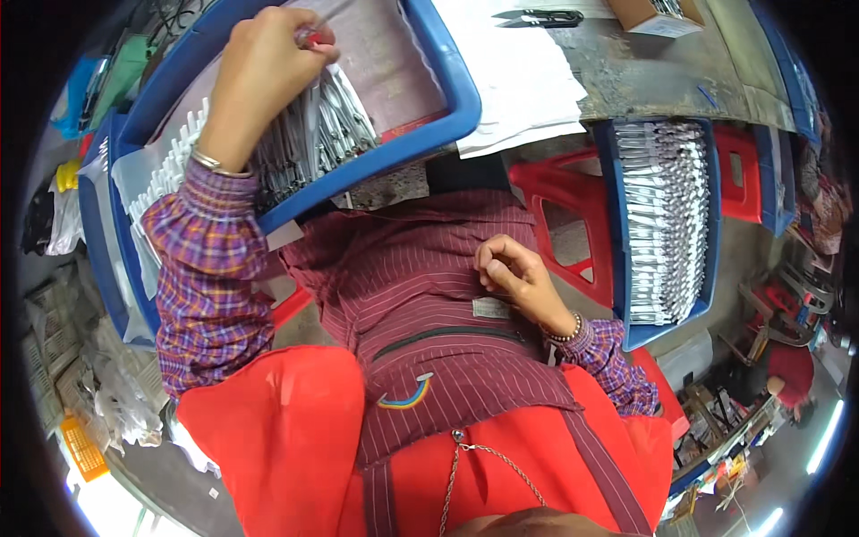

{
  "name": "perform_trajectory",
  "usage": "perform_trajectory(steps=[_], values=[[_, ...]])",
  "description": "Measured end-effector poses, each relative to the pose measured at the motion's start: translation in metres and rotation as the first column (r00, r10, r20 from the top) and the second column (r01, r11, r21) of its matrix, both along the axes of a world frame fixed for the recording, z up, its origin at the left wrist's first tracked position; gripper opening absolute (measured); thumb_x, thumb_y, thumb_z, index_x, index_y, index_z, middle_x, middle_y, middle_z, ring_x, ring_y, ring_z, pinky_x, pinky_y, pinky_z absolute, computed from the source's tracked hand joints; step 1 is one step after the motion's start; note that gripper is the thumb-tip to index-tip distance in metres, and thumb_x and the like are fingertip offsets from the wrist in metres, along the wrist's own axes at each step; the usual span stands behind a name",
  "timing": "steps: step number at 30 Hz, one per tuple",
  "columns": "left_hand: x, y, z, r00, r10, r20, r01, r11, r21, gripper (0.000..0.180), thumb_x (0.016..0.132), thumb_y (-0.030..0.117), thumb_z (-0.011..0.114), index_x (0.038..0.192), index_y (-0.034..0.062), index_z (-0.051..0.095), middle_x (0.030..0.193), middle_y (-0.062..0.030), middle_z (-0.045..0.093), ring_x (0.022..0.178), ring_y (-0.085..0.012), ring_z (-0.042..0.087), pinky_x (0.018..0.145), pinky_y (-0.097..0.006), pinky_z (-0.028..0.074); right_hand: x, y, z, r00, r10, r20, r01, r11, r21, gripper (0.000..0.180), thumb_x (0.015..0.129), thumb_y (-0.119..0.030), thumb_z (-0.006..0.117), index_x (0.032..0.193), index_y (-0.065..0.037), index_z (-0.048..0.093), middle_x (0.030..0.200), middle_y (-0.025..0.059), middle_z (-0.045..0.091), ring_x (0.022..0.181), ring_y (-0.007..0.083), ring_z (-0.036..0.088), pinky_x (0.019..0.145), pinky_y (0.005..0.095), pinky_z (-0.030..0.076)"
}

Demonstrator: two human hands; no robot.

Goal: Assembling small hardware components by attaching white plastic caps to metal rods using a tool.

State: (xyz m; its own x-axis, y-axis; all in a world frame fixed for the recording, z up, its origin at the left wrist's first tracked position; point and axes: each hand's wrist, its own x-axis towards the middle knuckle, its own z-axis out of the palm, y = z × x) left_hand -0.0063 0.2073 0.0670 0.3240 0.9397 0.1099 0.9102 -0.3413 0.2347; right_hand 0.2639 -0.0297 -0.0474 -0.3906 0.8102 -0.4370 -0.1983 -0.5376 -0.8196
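Note:
My left hand (277, 67) is over a large blue tray (463, 85), its fingers pinched together. Something small and red (309, 38) shows at the fingertips, too little of it visible to name. Below that hand, in the tray, lies a pile of slender silver metal pieces (327, 130), some with white ends. My right hand (519, 282) is over my striped maroon apron (420, 268), apart from the tray. Its fingers are loosely curled, thumb against the index finger, and nothing shows in them.
On the right, a blue bin (711, 224) holds stacked rows of silver and white slender pieces (662, 224), beside a red plastic stool (573, 215). White paper (528, 85), black thread snips (541, 18) and a cardboard box (658, 16) lie on the worktable. White rods (165, 174) stand along the left tray.

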Motion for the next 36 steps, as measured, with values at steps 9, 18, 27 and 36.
perform_trajectory(steps=[9,18,27,36], values=[[-0.028,-0.034,0.056,0.814,0.272,0.513,-0.176,0.958,-0.227,0.024,0.084,0.016,0.066,0.106,0.0064,0.067,0.063,0.0082,0.047,0.05,-0.0005,0.035,0.046,-0.018,0.023,0.006,0.003,-0.006,0.995,-0.054,-0.079,0.045,0.992,-0.116,0.007,0.091,-0.002,0.052,0.097,-0.005,0.052,0.094,0.0041,0.054,0.075,0.01,0.052,0.068,0.0237,0.045],[-0.128,-0.101,0.078,0.051,0.204,0.978,0.049,0.977,-0.207,0.041,0.096,0.006,0.049,0.132,-0.0109,0.041,0.074,-0.0011,0.042,0.062,-0.0051,0.03,0.053,-0.021,0.026,0.019,0.007,-0.014,0.532,-0.507,-0.678,0.022,0.809,-0.587,0.039,0.096,-0.045,0.046,0.074,-0.013,0.041,0.071,-0.001,0.035,0.063,0.0119,0.035,0.057,0.0251,0.034],[-0.047,-0.183,0.041,0.321,0.181,0.93,-0.081,0.983,-0.164,0.021,0.08,0.01,0.063,0.096,0.0026,0.052,0.082,-0.0111,0.051,0.058,-0.0101,0.043,0.051,-0.019,0.038,0.009,0.009,-0.016,0.524,-0.514,-0.679,-0.036,0.783,-0.621,0.043,0.099,-0.04,0.04,0.067,-0.012,0.041,0.066,-0.0009,0.035,0.061,0.0121,0.034,0.057,0.0253,0.035],[0.03,-0.196,-0.01,0.464,0.243,0.852,0.167,0.92,-0.353,0.019,0.067,-0.004,0.074,0.084,0.0001,0.067,0.081,-0.011,0.065,0.072,-0.0173,0.062,0.063,-0.027,0.048,0.011,0.008,-0.016,0.486,-0.553,-0.677,-0.032,0.763,-0.646,0.042,0.099,-0.039,0.04,0.067,-0.012,0.04,0.067,-0.0009,0.035,0.061,0.0119,0.035,0.057,0.0253,0.035]])
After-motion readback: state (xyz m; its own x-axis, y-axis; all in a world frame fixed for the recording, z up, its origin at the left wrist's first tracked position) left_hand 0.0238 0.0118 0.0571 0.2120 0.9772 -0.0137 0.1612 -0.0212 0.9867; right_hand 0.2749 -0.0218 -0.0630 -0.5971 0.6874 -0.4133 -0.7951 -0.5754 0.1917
